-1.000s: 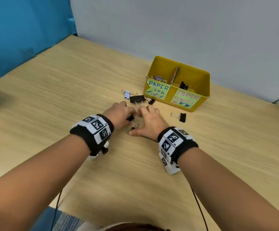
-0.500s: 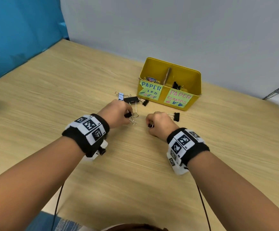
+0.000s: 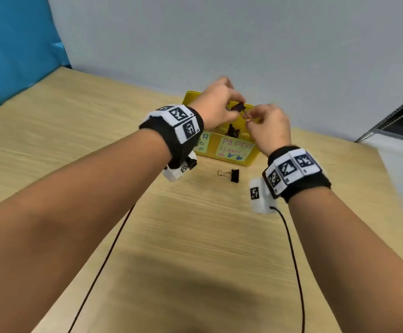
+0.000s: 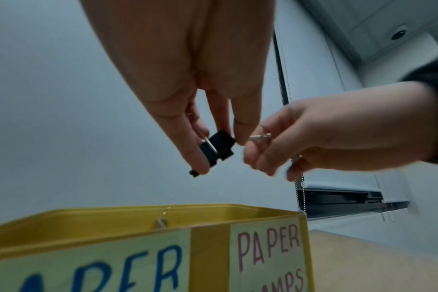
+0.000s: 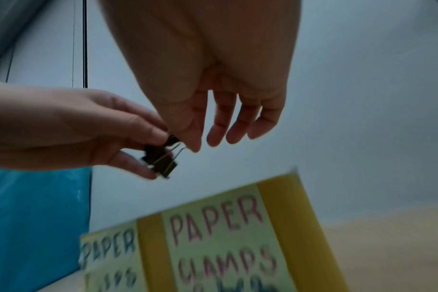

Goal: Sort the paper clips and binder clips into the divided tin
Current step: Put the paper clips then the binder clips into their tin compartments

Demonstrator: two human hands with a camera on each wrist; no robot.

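Observation:
Both hands are raised over the yellow divided tin (image 3: 255, 157). My left hand (image 3: 234, 110) pinches a black binder clip (image 3: 239, 107) by its body, which shows plainly in the left wrist view as the binder clip (image 4: 216, 146). My right hand (image 3: 253, 118) pinches the clip's wire handle (image 4: 260, 136) between thumb and forefinger, its other fingers (image 5: 238, 122) hanging loose. The clip hangs above the compartment labelled PAPER CLAMPS (image 3: 234, 150), where several black binder clips (image 3: 231, 132) lie. Another black binder clip (image 3: 231, 175) lies on the table in front of the tin.
The tin stands near the grey wall (image 3: 219, 44) on a wooden table (image 3: 195, 236). Its left compartment, labelled in blue (image 4: 128, 272), is mostly hidden behind my left wrist. A cardboard divider (image 4: 161, 224) splits the tin. Wrist cables (image 3: 294, 260) trail over the table.
Both hands have risen from the table to above the tin, the left carrying the binder clip. The right hand, a closed fist before, now pinches the clip's wire handle.

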